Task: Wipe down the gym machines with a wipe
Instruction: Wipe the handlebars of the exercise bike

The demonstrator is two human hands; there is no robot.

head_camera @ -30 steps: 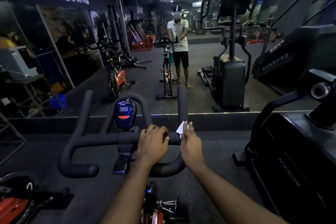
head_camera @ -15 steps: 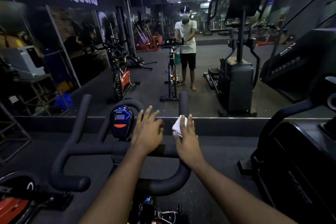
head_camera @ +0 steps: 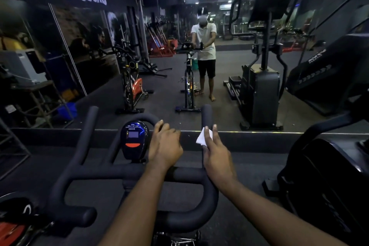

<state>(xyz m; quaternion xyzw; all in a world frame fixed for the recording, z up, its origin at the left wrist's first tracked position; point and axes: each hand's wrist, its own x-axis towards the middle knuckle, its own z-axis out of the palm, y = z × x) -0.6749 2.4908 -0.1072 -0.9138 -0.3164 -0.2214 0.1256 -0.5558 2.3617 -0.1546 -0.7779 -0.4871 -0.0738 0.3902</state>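
Dim gym floor stretches ahead to a wall mirror point(head_camera: 219, 86), which reflects rows of dark machines and the person standing at an exercise bike. Close to the camera are the bike's black padded handlebars point(head_camera: 127, 172), with a small glowing console point(head_camera: 134, 139) mounted at their centre.

The right hand point(head_camera: 216, 152) presses a small white wipe point(head_camera: 202, 138) against the upright right horn of the handlebars. Its fingers are partly curled round the horn with the wipe pinned between fingers and padding, and one corner of the wipe sticks out to the left. The left hand point(head_camera: 165, 145) rests on the curved inner loop beside the console, fingers bent loosely over it, holding nothing else.

The wipe looks thin, soft and very light, likely damp, so it would crumple or slip out unless kept flat under the fingers. Gripping it against the bar with the fingertips and palm seems the surest hold. The handlebars appear stiff and fixed, with a foam-like grippy covering that may drag on the wipe.
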